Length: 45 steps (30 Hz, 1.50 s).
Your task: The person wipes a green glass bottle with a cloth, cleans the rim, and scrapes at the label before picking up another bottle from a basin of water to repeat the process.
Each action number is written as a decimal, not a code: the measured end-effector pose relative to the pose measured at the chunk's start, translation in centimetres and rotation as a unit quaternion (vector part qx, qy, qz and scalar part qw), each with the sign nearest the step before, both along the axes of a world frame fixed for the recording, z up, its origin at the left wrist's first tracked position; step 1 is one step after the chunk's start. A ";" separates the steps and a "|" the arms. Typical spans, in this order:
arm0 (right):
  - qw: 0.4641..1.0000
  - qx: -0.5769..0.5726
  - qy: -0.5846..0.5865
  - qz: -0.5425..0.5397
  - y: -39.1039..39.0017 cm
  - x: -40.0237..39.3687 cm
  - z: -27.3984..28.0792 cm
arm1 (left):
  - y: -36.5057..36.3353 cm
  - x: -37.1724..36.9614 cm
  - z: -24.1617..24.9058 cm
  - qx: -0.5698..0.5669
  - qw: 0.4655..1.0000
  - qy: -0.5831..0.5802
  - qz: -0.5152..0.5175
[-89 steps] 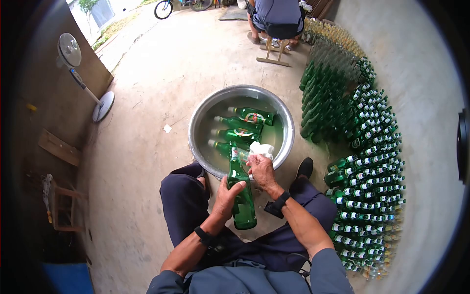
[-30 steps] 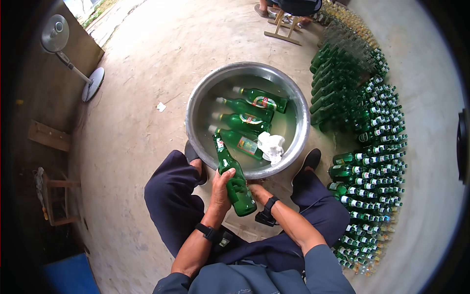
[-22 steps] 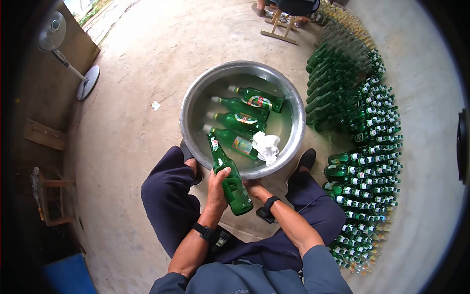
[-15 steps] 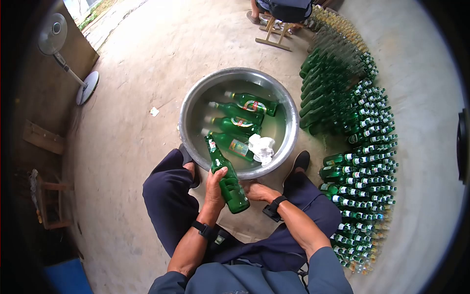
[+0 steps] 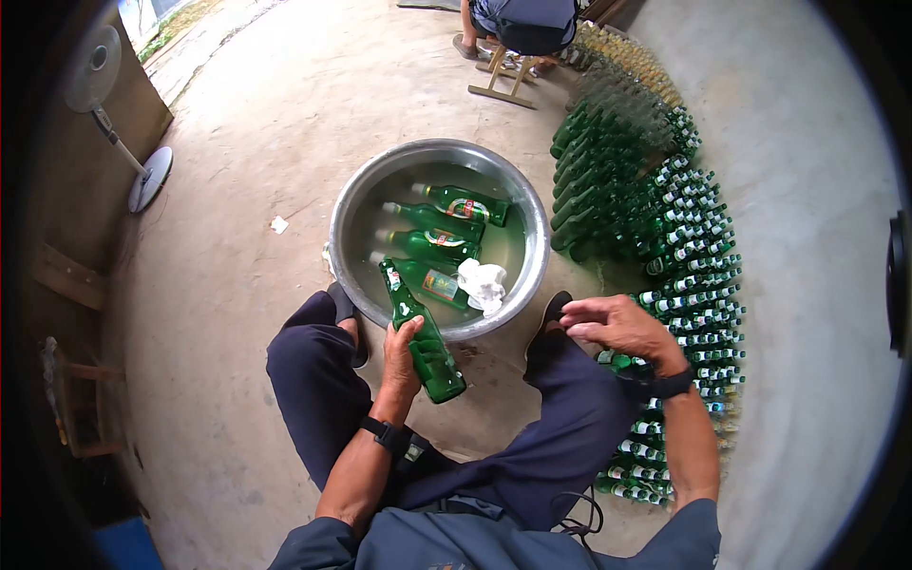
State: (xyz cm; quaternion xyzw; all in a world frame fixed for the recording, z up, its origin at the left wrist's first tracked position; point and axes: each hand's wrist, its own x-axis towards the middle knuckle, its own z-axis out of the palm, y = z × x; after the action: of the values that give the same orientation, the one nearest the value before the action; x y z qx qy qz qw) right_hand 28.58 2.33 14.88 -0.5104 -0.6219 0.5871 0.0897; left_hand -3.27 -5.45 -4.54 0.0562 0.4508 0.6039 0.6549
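My left hand [image 5: 402, 358] is wrapped around the body of a green glass bottle [image 5: 433, 361], its neck tilted up and left over the near rim of the metal basin [image 5: 542, 252]. Out to the right, above my right knee, my right hand [image 5: 622, 326] holds nothing, fingers stretched out to the left. Several green bottles lie side by side in the basin's cloudy water, among them a labelled bottle [image 5: 470, 206] on the far side. A crumpled white cloth [image 5: 483, 286] rests against the nearest one.
Rows of upright green bottles [image 5: 698, 233] line the wall on the right. At the back another person [image 5: 527, 24] sits on a wooden stool [image 5: 503, 90]. A standing fan [image 5: 147, 176] is at the left, with a wooden stool [image 5: 90, 370] lower down.
My right hand has moved from beside the bottle's base out to the right, fingers extended. My left hand still holds the bottle. The whole view has shifted slightly.
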 end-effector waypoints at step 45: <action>0.925 -0.136 0.229 -0.269 -3.4 -12.3 -17.9 | -2.5 0.1 -0.9 -0.020 0.998 -0.032 -0.054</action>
State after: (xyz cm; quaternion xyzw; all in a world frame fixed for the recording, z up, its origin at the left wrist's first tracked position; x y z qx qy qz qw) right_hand 16.26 -1.09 -3.05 -0.5173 -0.3376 0.7210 0.3140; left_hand -3.15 -7.91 -5.40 0.0482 0.4384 0.5599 0.7015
